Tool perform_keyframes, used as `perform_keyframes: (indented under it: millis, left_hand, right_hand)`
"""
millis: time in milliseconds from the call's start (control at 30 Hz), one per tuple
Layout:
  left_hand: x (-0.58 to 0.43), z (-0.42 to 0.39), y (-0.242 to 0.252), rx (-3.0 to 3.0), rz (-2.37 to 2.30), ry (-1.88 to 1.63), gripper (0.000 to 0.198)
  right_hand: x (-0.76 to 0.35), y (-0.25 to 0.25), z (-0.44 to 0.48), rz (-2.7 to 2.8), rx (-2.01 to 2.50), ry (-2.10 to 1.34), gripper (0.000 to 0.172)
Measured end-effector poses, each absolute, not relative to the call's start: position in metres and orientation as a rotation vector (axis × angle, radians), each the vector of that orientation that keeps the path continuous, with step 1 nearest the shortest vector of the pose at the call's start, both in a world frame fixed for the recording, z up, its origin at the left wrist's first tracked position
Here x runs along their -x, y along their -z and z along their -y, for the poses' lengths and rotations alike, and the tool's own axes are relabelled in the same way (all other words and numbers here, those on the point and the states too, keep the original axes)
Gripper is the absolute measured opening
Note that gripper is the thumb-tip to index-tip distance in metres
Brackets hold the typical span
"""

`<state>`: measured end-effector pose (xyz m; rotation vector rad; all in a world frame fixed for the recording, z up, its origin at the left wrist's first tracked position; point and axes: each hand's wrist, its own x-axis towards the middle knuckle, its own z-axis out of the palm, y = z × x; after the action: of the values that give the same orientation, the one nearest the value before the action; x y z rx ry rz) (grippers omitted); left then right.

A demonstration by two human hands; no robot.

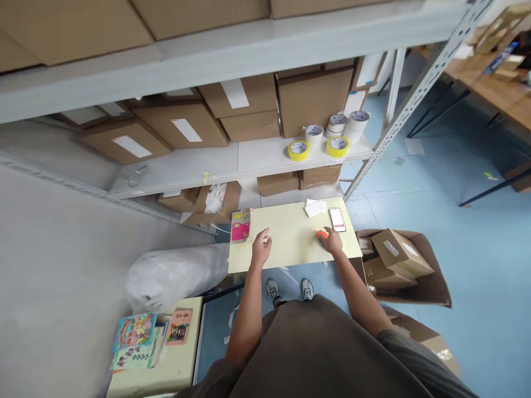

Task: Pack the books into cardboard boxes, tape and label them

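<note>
Over the pale yellow tabletop [286,237], my left hand [261,249] is open, its fingers slightly curled and apart with nothing in them. A grey and pink book [241,226] lies just to its left. On the right side, my right hand [332,241] has its fingers closed on a small orange object [322,235] with a dark lower part; its exact kind is too small to tell. Beyond that hand lies a phone [337,220] with a lit screen. White paper slips [315,208] are to the left of the phone.
Ahead stands a metal shelf [215,163] with cardboard boxes [249,105] and rolls of tape [298,150]. A large carton [442,282] of boxes sits at the right. At the left are a wrapped roll [178,271] and a side table [182,354] with books [135,331].
</note>
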<state>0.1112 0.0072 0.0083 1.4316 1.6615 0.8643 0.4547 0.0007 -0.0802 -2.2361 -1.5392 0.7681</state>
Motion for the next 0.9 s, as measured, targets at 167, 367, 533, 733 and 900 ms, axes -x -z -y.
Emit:
perform_keyframes:
  millis: [167,367,533,733,900]
  left_hand:
    - [-0.077,0.011,-0.032,-1.381,-1.735,-1.041,0.043]
    - [-0.007,0.087,-0.04,-1.165,-1.972,-1.171,0.044]
    - [0.057,0.174,-0.038,-0.927,-2.207,-1.272,0.048]
    - [0.128,0.241,-0.024,-0.678,-2.361,-1.463,0.048]
    - [0.189,0.251,-0.003,-0.537,-2.346,-1.495,0.051]
  right_hand:
    - [-0.415,0.033,-0.04,1.626,1.838,-0.77,0.056]
    - [-0.312,0.007,-0.072,1.857,1.453,-0.907,0.059]
    - [-0.207,0.002,-0.059,2.042,1.182,-1.021,0.063]
    - [-0.092,-0.001,-0.005,2.268,0.907,-1.121,0.058]
    - [-0.018,0.004,0.024,2.343,0.857,-1.142,0.06]
